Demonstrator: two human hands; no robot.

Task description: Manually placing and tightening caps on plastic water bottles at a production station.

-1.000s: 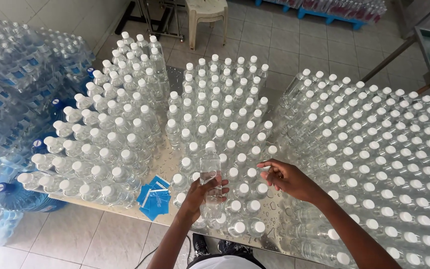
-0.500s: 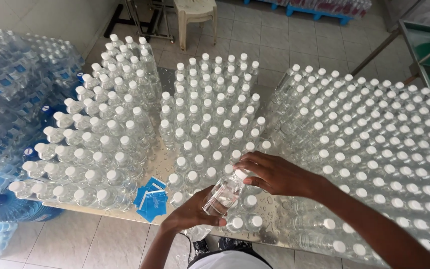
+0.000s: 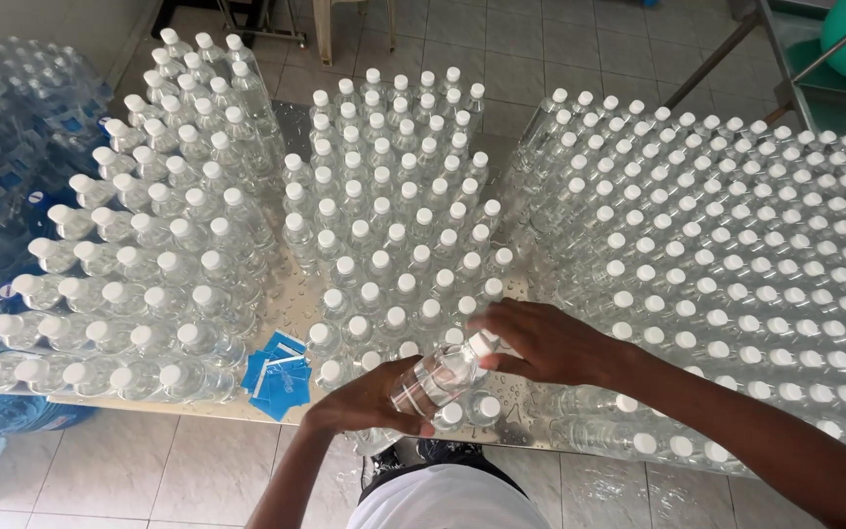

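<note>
Left hand cups the lower body of a small clear water bottle, fingers curled up around it from beneath, while the right hand closes over the neck end, fingertips pinched about the white cap. The bottle lies tilted, base toward the person on the near left and cap pointing far right, lifted just above the near edge of the counter.

Judging by its look, the bottle is filled and sealed, so it should feel moderately weighty for its size. Thin clear plastic of this kind will likely dent under a hard squeeze, and the droplets on the wet metal suggest the sides may be slippery. The firmest holds would be the ribbed cap and the stiffer shoulder just below it, with the other palm supporting the base, much as both hands sit at present.

Just beside the left hand, a small heap of blue label slips lies on the counter. Beyond the hands stand upright capped bottles packed in three blocks: a middle block, a left block and a wide right block. At far left, shrink-wrapped bottle packs are stacked.
</note>
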